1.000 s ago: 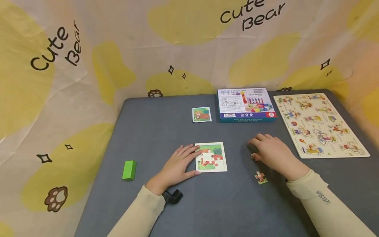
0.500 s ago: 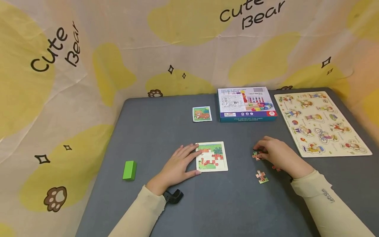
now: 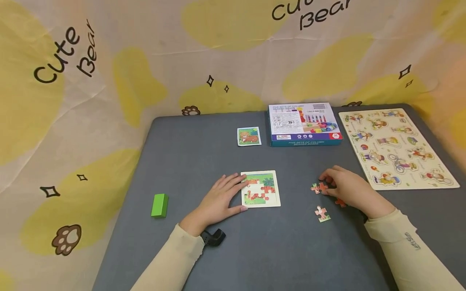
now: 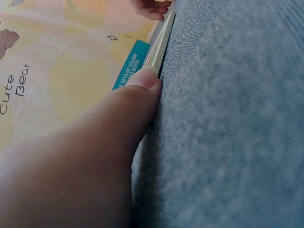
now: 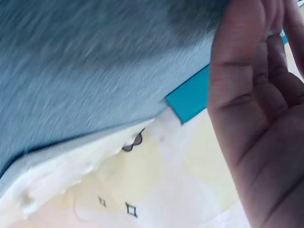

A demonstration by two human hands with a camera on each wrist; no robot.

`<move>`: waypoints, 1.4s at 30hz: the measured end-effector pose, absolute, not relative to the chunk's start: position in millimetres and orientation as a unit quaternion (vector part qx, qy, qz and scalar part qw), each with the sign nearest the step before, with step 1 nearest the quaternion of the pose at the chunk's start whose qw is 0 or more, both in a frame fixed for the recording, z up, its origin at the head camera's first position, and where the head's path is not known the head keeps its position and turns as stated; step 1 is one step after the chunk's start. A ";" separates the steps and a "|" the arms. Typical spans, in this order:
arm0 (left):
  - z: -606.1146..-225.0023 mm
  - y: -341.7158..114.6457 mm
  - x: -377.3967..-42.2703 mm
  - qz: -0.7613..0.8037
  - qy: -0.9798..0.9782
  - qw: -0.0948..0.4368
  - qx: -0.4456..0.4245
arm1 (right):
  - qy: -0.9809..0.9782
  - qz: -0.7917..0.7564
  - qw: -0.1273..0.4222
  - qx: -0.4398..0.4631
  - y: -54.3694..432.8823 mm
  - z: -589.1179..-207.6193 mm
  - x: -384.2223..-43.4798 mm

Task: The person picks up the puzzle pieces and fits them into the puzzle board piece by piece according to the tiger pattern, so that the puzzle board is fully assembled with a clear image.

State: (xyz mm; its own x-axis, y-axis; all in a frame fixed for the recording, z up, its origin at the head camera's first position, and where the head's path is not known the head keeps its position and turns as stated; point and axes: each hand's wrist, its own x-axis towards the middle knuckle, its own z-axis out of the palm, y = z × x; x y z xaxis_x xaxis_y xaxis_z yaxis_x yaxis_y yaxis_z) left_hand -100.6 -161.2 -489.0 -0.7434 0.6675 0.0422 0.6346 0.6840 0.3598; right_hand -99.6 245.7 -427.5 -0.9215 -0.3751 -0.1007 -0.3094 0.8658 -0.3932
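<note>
A square jigsaw puzzle board (image 3: 278,192) with a white border lies in the middle of the table, partly filled with a tiger picture. My left hand (image 3: 214,200) rests at its left side, fingers spread over the border and thumb at the lower corner. The left wrist view shows that thumb (image 4: 142,80) along the board's edge. To the right, my right hand (image 3: 346,190) pinches a puzzle piece (image 3: 322,187) low over the table. Another puzzle piece (image 3: 314,188) lies just beside it. A third piece (image 3: 322,214) lies nearer the front, and one more (image 3: 340,203) shows under the hand.
A small tiger picture card (image 3: 249,136) lies beyond the board, left of a teal-sided bead box (image 3: 306,125). A wooden picture board (image 3: 397,149) occupies the right back. A green block (image 3: 159,205) stands at the left. A patterned cloth (image 3: 233,52) hangs behind the table.
My right hand has shifted right and slightly forward, and puzzle pieces it hid before now show beside its fingertips and under it. My left hand stays on the board.
</note>
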 end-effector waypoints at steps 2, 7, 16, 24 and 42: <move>-488.2 -161.0 -100.7 0.183 0.915 0.043 0.357 | 0.960 -0.192 0.085 -0.183 242.4 -427.8 -100.6; -487.2 -160.3 -100.4 0.189 0.916 0.047 0.351 | 0.958 -0.200 0.101 -0.180 238.1 -424.3 -101.8; -487.4 -160.8 -100.3 0.184 0.919 0.055 0.343 | 0.929 -0.295 0.148 -0.169 225.6 -407.4 -107.9; -486.9 -160.2 -100.4 0.186 0.918 0.057 0.345 | 0.920 -0.327 0.143 -0.163 207.7 -398.7 -113.1; -485.2 -161.3 -98.5 0.182 0.919 0.061 0.343 | 0.915 -0.316 0.166 -0.187 145.9 -405.8 -121.5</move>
State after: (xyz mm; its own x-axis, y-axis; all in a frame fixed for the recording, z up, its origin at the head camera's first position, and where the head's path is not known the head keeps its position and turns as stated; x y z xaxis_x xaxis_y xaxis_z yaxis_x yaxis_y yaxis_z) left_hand -98.5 -161.3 -485.2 -0.7567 0.6537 0.0116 0.6090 0.6983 0.3762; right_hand -121.5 145.9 -405.8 -0.8752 -0.4471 -0.1846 -0.2377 0.7299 -0.6409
